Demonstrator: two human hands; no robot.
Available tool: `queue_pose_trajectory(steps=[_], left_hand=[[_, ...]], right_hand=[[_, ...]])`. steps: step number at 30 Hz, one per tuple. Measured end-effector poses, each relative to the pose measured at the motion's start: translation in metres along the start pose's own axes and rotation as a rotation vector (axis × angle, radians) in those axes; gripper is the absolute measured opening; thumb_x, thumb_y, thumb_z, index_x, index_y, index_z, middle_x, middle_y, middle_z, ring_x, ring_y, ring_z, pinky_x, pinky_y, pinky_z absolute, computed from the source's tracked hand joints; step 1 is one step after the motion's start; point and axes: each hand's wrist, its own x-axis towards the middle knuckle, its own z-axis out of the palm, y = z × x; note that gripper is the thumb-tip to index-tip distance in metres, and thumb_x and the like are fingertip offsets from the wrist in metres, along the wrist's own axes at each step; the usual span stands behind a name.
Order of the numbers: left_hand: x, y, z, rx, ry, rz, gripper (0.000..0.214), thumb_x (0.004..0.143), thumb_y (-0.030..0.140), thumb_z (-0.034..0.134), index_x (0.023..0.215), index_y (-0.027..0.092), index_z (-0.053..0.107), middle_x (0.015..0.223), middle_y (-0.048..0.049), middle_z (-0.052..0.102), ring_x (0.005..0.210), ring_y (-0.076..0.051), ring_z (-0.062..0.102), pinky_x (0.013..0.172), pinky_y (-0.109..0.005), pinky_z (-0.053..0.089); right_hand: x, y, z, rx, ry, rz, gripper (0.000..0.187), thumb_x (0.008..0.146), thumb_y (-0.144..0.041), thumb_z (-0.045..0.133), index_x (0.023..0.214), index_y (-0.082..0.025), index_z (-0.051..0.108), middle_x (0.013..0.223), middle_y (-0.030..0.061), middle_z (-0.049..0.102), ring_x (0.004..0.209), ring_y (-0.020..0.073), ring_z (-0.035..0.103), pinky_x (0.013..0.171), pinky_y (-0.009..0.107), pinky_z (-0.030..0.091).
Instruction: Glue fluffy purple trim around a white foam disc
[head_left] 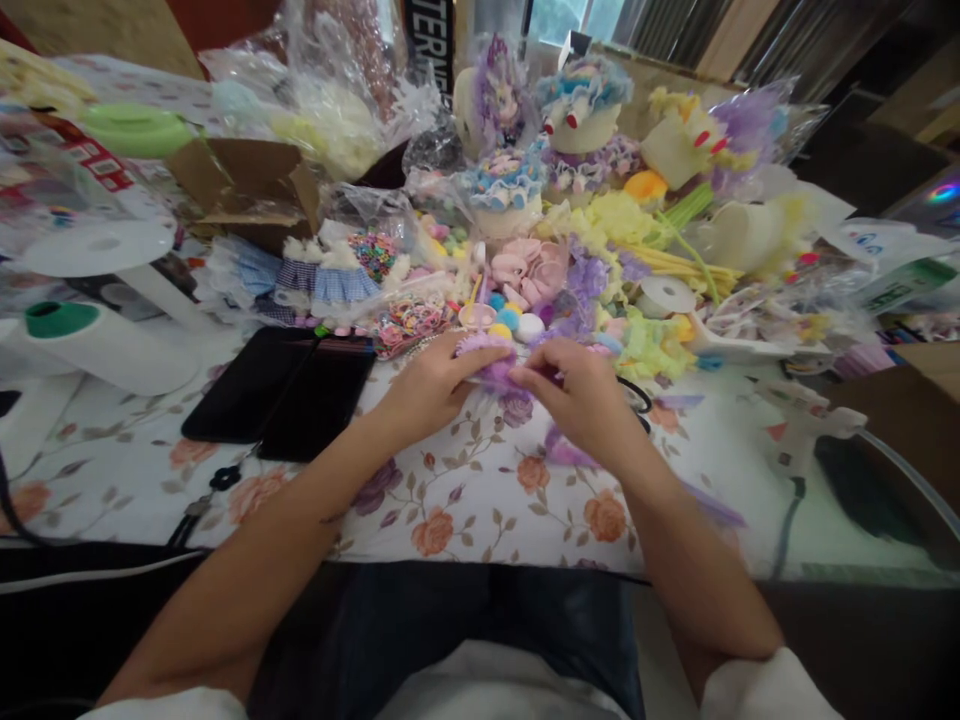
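Both my hands meet over the flowered tablecloth point(480, 470), near its middle. Between them is a small piece of purple fluffy material point(484, 350); its exact kind is blurred. My left hand point(431, 380) is closed on its left side, thumb laid across it. From the right, my right hand point(574, 385) pinches the purple edge between thumb and fingertips. Just beyond the hands lie several coloured pom-poms point(510, 318) and a heap of pink pieces point(529, 270). Another purple scrap point(568, 449) rests under my right wrist.
Two dark phones point(281, 390) lie left of my hands, beside a white device with a green top point(82, 335). Small doll clothes point(330, 280), an open cardboard box point(244, 185) and decorated dolls point(506, 185) crowd the back. A glue gun point(806, 425) stands at right.
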Motion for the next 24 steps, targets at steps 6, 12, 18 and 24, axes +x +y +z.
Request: queue_pose_trajectory(steps=[6, 12, 18, 24], left_hand=[[-0.001, 0.006, -0.004, -0.205, -0.205, -0.122, 0.047, 0.079, 0.022, 0.067, 0.126, 0.023, 0.066, 0.113, -0.0082, 0.074, 0.098, -0.025, 0.07, 0.087, -0.036, 0.057], [0.003, 0.008, -0.01, -0.383, -0.295, -0.17, 0.055, 0.075, 0.041, 0.076, 0.126, 0.025, 0.066, 0.12, -0.0066, 0.072, 0.106, -0.028, 0.069, 0.097, -0.04, 0.053], [0.005, 0.013, -0.018, -0.602, -0.466, -0.372, 0.069, 0.07, 0.049, 0.08, 0.132, 0.024, 0.062, 0.13, -0.0086, 0.067, 0.117, -0.03, 0.064, 0.106, -0.042, 0.046], [0.004, 0.014, -0.017, -0.671, -0.474, -0.424, 0.069, 0.069, 0.044, 0.083, 0.132, 0.027, 0.061, 0.13, -0.0075, 0.067, 0.116, -0.03, 0.064, 0.106, -0.043, 0.045]], right_hand=[[0.009, 0.02, -0.019, 0.416, -0.214, 0.272, 0.015, 0.081, -0.031, 0.067, 0.074, -0.017, 0.067, 0.051, -0.0051, 0.052, 0.044, 0.0078, 0.041, 0.043, 0.022, 0.028], [0.002, 0.026, -0.022, 0.65, -0.272, 0.373, 0.017, 0.078, -0.033, 0.069, 0.086, -0.018, 0.067, 0.051, -0.0061, 0.053, 0.045, 0.0085, 0.049, 0.043, 0.02, 0.037], [-0.005, 0.02, -0.023, 0.749, -0.355, 0.499, 0.013, 0.084, -0.032, 0.063, 0.089, -0.019, 0.063, 0.048, -0.0112, 0.035, 0.039, 0.0039, 0.025, 0.038, 0.018, 0.019], [-0.006, 0.021, -0.023, 0.545, -0.347, 0.382, 0.025, 0.079, -0.04, 0.072, 0.08, -0.017, 0.064, 0.051, -0.0103, 0.034, 0.043, 0.0041, 0.023, 0.04, 0.022, 0.015]])
